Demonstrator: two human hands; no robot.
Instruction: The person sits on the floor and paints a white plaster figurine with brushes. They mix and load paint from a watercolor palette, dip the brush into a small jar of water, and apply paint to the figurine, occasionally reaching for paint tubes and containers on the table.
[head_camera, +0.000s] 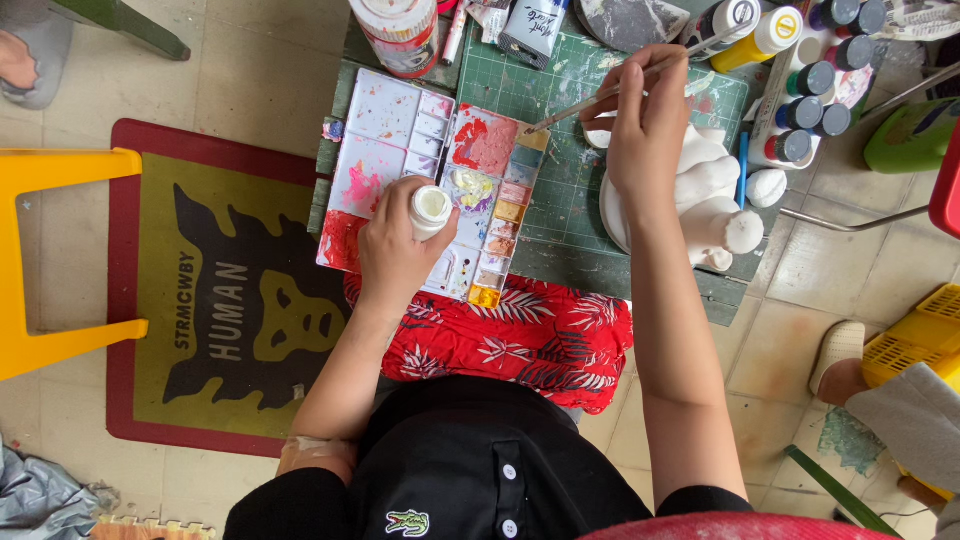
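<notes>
My left hand (395, 245) grips a small white paint bottle (431, 208) held over a paint-stained white palette (400, 130) with several wells. My right hand (650, 125) holds a thin paintbrush (590, 102) whose tip points at the palette's upper right corner, beside a red smear. Under my right hand stands a white unpainted plaster figure (712, 195) on the green cutting mat (560, 190).
Paint bottles (815, 80) with dark caps line the mat's right edge; a yellow bottle (758, 40) and a jar (400, 30) stand at the top. A red patterned cloth (540, 335) covers my lap. A yellow stool (40, 260) stands left; another person's foot (840, 365) is at the right.
</notes>
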